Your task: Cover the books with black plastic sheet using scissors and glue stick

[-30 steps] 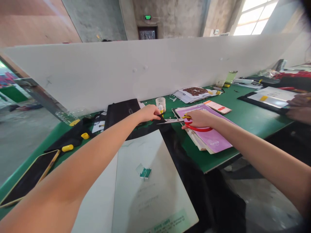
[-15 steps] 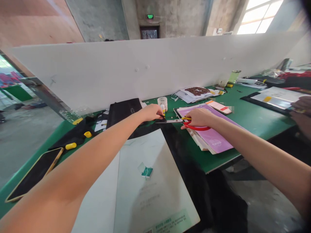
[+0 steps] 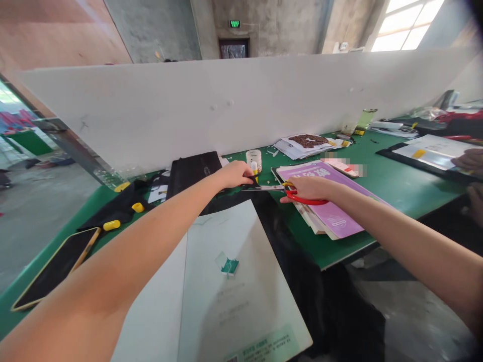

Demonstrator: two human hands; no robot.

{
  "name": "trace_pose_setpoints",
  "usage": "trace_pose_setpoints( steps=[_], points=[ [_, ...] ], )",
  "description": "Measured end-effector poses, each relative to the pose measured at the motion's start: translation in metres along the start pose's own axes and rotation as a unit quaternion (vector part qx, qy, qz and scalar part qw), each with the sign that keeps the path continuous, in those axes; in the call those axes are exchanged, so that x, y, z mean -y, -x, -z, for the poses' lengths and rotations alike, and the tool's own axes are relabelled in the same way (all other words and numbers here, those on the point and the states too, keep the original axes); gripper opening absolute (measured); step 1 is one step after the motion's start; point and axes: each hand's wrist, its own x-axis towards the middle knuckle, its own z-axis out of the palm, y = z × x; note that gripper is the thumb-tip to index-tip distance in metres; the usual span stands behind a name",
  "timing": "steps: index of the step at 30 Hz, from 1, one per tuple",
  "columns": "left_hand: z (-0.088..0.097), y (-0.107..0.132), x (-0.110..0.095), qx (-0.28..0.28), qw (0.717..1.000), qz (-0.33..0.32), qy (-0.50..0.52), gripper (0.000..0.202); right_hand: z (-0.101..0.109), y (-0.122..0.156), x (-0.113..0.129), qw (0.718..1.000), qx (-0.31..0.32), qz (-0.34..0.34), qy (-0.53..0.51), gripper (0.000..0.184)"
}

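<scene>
In the head view, my right hand (image 3: 311,188) is closed around scissors (image 3: 272,188) with red and yellow handles. Their blades point left at the far edge of a black cloth (image 3: 277,216). My left hand (image 3: 237,174) pinches that edge just beyond the blade tips, and a small dark bit of cloth shows below its fingers. Whether the blades are fully closed is too small to tell. A large white open book (image 3: 217,231) with a small green picture lies on the cloth, under my left forearm.
Purple-covered books (image 3: 339,201) lie under my right wrist. A glue stick (image 3: 254,170) and a clear jar (image 3: 253,157) stand behind my left hand. A phone (image 3: 56,266) and yellow caps (image 3: 111,225) lie left. A white partition (image 3: 169,110) borders the table; another person's hand (image 3: 470,160) is right.
The whole view has shifted slightly. Both hands and the scissors stay nearly in place at the cloth's edge, with only a small movement of the fingers.
</scene>
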Motion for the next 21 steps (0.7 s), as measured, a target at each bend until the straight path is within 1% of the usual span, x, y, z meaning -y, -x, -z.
trace_pose_setpoints(
  steps=[5, 10, 16, 21],
  points=[
    [0.002, 0.003, -0.005, -0.012, 1.0, -0.015, -0.006, 0.016, 0.005, -0.004, 0.012, 1.0, -0.01, -0.005, 0.012, 0.076],
    [0.0, 0.002, -0.005, -0.024, 0.999, -0.023, 0.004, 0.014, 0.008, -0.006, 0.028, 0.999, -0.036, -0.008, 0.036, 0.083],
    [-0.002, 0.001, -0.004, -0.022, 0.999, -0.042, -0.005, 0.015, 0.012, -0.009, 0.037, 0.998, -0.037, 0.0, 0.049, 0.078],
    [-0.002, 0.002, -0.003, -0.04, 0.998, -0.044, -0.003, 0.014, 0.015, -0.011, 0.038, 0.998, -0.04, 0.0, 0.048, 0.076]
  ],
)
